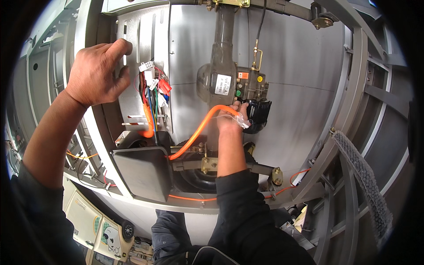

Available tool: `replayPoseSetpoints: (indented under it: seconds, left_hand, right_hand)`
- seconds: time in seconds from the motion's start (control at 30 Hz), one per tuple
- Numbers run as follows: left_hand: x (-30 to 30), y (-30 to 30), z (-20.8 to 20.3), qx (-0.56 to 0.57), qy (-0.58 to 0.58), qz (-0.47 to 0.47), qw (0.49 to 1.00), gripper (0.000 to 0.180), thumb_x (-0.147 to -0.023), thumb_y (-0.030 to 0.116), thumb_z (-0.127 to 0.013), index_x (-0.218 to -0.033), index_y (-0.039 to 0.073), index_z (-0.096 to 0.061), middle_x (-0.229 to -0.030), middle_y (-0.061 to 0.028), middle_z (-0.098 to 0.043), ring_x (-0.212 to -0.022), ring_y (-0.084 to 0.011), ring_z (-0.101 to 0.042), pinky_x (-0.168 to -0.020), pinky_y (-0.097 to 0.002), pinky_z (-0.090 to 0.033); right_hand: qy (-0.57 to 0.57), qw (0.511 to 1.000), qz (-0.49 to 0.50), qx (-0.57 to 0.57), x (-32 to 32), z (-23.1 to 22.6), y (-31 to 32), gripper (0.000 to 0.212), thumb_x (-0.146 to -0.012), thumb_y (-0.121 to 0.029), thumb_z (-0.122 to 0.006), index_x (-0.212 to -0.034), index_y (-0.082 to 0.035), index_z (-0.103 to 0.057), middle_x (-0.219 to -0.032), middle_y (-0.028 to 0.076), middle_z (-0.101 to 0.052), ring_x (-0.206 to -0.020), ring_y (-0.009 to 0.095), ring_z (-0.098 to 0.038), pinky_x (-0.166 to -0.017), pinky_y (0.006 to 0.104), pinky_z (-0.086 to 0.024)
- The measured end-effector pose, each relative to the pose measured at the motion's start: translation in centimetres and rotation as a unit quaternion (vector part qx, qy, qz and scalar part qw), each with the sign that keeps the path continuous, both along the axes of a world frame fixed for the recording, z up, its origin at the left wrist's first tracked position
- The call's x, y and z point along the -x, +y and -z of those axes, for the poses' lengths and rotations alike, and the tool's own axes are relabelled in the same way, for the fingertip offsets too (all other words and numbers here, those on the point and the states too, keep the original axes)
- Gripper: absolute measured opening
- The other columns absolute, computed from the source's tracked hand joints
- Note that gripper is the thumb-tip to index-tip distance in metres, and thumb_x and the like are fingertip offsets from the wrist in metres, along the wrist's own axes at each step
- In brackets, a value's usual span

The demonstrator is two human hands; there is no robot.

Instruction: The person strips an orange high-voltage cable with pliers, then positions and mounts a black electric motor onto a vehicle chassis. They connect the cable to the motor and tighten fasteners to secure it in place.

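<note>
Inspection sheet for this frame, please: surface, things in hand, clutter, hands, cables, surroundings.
Surface: grey sheet-metal underside of a vehicle frame, with a slotted plate at the left.
Things in hand: orange cable with a clear plastic piece at its end, beside a black finned motor on the axle housing.
Clutter: nothing seen on the panel.
Hands: right hand closed on the orange cable end; left hand gripping the slotted plate's edge.
Cables: coloured wire bundle with connectors; thin orange wire along the lower frame.
Surroundings: black mudguard, grey braided strap, cream-coloured device at lower left.
</note>
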State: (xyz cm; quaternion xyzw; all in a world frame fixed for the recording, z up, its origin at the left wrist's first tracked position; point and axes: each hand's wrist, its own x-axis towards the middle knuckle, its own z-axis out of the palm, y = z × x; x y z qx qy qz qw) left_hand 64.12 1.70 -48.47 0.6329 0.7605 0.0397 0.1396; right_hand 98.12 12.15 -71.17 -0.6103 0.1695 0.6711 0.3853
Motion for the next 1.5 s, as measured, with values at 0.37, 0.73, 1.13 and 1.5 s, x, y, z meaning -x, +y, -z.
replayPoseSetpoints:
  seconds: [0.37,0.73,1.13,1.5]
  left_hand:
    - [0.1,-0.1,0.0,0.002,-0.012,-0.005,1.000,0.034,-0.076,0.014,-0.072,-0.107,0.009,-0.058,-0.076,-0.0103,-0.064,-0.073,-0.0357,-0.067,-0.064,-0.0451,-0.052]
    - [0.1,-0.2,0.0,0.004,-0.003,0.000,1.000,0.034,-0.077,0.011,-0.071,-0.108,0.009,-0.058,-0.077,-0.0099,-0.064,-0.073,-0.0353,-0.067,-0.064,-0.0451,-0.053]
    - [0.1,-0.3,0.3,-0.003,-0.008,-0.003,1.000,0.032,-0.078,0.011,-0.070,-0.107,0.008,-0.059,-0.078,-0.0114,-0.065,-0.075,-0.0365,-0.067,-0.066,-0.0456,-0.053]
    - [0.2,-0.4,0.4,0.007,-0.017,0.000,1.000,0.033,-0.077,0.009,-0.070,-0.108,0.009,-0.058,-0.077,-0.0106,-0.062,-0.073,-0.0353,-0.065,-0.065,-0.0454,-0.052]
  right_hand:
    - [-0.019,1.000,-0.001,-0.019,0.2,-0.4,-0.3,0.036,-0.108,-0.041,-0.063,-0.119,-0.007,-0.057,-0.086,-0.001,-0.062,-0.065,0.012,-0.048,-0.067,0.0266,-0.042]
    - [0.017,0.999,0.025,-0.012,0.0,-0.2,-0.4,0.029,-0.110,-0.037,-0.061,-0.101,-0.009,-0.060,-0.080,-0.003,-0.060,-0.068,0.010,-0.049,-0.072,0.0264,-0.043]
    - [-0.016,1.000,0.012,0.003,-0.4,-0.2,-0.8,0.026,-0.108,-0.036,-0.063,-0.105,-0.011,-0.061,-0.096,0.001,-0.068,-0.074,0.011,-0.051,-0.074,0.0267,-0.045]
    - [0.008,1.000,-0.004,-0.028,-1.3,0.7,-1.2,0.019,-0.103,-0.029,-0.068,-0.109,-0.012,-0.063,-0.096,0.000,-0.068,-0.078,0.011,-0.054,-0.078,0.0272,-0.045]
